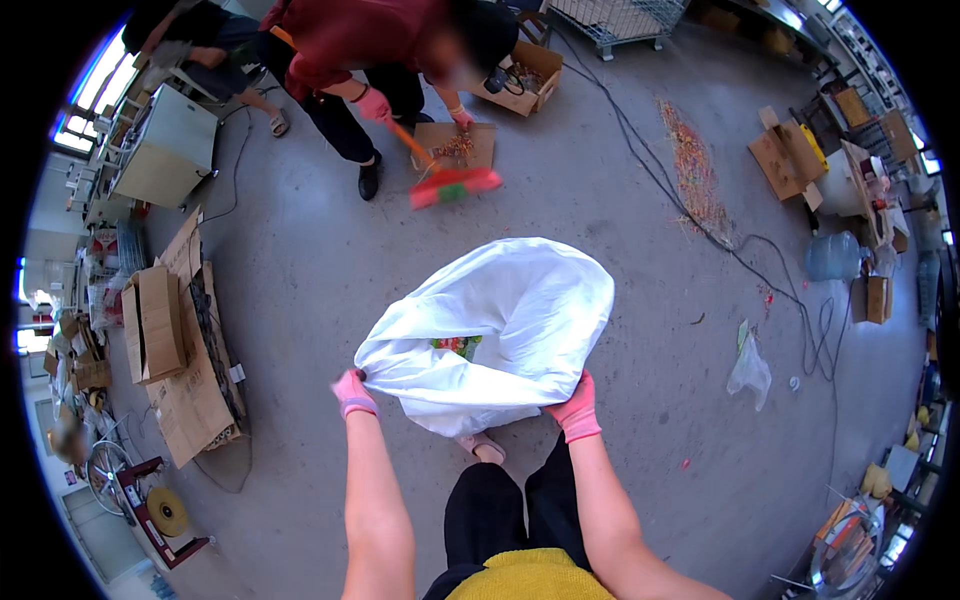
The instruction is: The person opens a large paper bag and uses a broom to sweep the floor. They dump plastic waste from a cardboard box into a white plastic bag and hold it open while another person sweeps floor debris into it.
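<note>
A large white sack (565,300) stands in front of my legs with its mouth spread wide. My left hand (354,393), in a pink glove, is closed on the sack's rim at its left corner. On the near right side of the rim, my right hand (577,408) grips the cloth, also in a pink glove. Down inside the sack some red and green contents (458,346) show; their kind is too small to tell. Part of the sack's inside is hidden by its folded near edge.
Ahead, a co-worker holds a red broom (455,188) by a flat cardboard piece (480,150) bearing small colourful bits. More bits (692,170) lie far right beside black cables (650,150). Flattened cardboard (190,410) is at left, a plastic bag (750,372) at right.
</note>
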Demonstrator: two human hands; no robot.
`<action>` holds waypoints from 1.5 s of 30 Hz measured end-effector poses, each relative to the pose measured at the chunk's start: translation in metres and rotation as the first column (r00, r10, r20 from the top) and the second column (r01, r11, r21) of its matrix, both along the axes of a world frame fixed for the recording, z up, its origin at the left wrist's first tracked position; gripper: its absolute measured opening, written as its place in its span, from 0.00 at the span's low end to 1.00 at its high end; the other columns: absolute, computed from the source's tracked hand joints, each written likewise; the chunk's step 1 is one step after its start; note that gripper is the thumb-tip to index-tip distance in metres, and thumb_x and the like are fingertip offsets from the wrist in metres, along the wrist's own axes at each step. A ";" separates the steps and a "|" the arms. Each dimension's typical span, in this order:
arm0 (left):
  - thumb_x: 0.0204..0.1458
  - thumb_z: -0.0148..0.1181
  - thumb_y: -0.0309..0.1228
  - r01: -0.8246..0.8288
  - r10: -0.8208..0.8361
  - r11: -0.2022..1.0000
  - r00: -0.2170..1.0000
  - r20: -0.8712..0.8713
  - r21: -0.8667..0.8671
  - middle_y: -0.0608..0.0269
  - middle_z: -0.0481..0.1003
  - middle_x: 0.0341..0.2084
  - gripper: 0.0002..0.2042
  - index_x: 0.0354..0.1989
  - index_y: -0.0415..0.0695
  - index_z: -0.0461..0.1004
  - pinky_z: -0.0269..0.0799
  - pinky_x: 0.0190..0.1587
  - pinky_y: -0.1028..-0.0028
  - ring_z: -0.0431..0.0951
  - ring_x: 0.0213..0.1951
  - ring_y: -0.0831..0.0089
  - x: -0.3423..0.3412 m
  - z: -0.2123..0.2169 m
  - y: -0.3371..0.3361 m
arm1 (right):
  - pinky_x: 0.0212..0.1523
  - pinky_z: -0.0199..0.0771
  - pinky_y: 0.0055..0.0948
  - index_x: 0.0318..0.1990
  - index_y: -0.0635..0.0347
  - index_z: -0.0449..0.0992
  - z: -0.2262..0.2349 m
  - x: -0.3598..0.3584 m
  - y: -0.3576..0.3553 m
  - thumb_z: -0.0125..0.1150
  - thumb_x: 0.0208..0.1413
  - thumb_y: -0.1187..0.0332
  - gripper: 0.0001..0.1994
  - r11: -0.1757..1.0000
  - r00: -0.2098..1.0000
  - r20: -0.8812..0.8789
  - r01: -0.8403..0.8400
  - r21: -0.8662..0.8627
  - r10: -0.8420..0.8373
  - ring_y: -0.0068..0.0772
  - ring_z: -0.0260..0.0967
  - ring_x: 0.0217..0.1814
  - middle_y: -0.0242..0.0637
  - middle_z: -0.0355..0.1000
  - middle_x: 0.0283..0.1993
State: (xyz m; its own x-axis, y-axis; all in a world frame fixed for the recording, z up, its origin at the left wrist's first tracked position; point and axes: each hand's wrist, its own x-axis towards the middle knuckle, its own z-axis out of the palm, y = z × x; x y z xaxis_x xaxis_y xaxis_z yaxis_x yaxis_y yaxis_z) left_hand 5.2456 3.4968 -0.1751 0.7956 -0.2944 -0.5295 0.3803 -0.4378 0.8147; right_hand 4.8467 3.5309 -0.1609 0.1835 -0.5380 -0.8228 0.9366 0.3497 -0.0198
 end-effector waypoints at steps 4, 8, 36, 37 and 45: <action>0.37 0.64 0.33 0.703 -0.475 0.690 0.256 0.842 0.175 0.52 0.66 0.45 0.24 0.45 0.40 0.67 0.55 0.58 0.63 0.65 0.50 0.58 -0.143 0.137 -0.074 | 0.59 0.56 0.49 0.58 0.53 0.60 0.011 -0.024 0.007 0.33 0.56 0.47 0.28 0.994 0.988 0.151 -0.022 -0.111 0.039 0.42 0.58 0.60 0.37 0.62 0.58; 0.36 0.65 0.42 0.405 -0.448 -0.118 -0.837 0.315 0.907 0.58 0.59 0.59 0.34 0.56 0.48 0.63 0.45 0.64 0.63 0.54 0.62 0.60 -0.228 0.092 -0.099 | 0.59 0.57 0.43 0.59 0.53 0.59 0.008 -0.015 0.013 0.35 0.57 0.48 0.27 0.977 0.983 0.090 -0.145 -0.153 0.160 0.40 0.57 0.61 0.35 0.61 0.59; 0.45 0.61 0.43 0.615 -0.622 0.783 0.779 -0.083 -0.097 0.55 0.68 0.45 0.30 0.50 0.31 0.64 0.61 0.51 0.72 0.67 0.47 0.67 -0.123 0.010 -0.192 | 0.59 0.57 0.35 0.52 0.65 0.67 -0.065 -0.024 -0.077 0.54 0.44 0.44 0.35 0.057 -0.339 -0.786 -0.902 0.427 0.517 0.44 0.60 0.59 0.49 0.66 0.52; 0.46 0.62 0.44 0.583 -0.570 0.812 0.804 0.170 -0.038 0.52 0.63 0.50 0.33 0.54 0.32 0.59 0.59 0.54 0.71 0.64 0.51 0.65 -0.122 0.030 -0.164 | 0.53 0.62 0.32 0.51 0.69 0.67 -0.051 -0.010 -0.077 0.54 0.45 0.47 0.34 0.077 -0.267 -0.773 -0.923 0.377 0.575 0.44 0.65 0.54 0.52 0.69 0.48; 0.46 0.62 0.42 0.522 -0.512 0.852 0.846 -0.148 0.039 0.44 0.49 0.60 0.43 0.61 0.31 0.42 0.48 0.62 0.64 0.50 0.62 0.57 -0.223 0.093 0.092 | 0.45 0.63 0.29 0.49 0.71 0.68 -0.026 0.045 -0.024 0.57 0.50 0.55 0.27 0.672 0.532 -0.614 -0.740 -0.003 0.583 0.32 0.66 0.43 0.43 0.72 0.42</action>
State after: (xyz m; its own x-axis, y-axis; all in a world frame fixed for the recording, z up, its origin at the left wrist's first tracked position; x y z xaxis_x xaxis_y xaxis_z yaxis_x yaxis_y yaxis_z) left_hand 5.0227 3.5888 -0.0820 0.4634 -0.5998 -0.6523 0.1791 -0.6576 0.7318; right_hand 4.8921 3.5072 -0.1866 0.1581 -0.6300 -0.7603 0.2313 0.7722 -0.5917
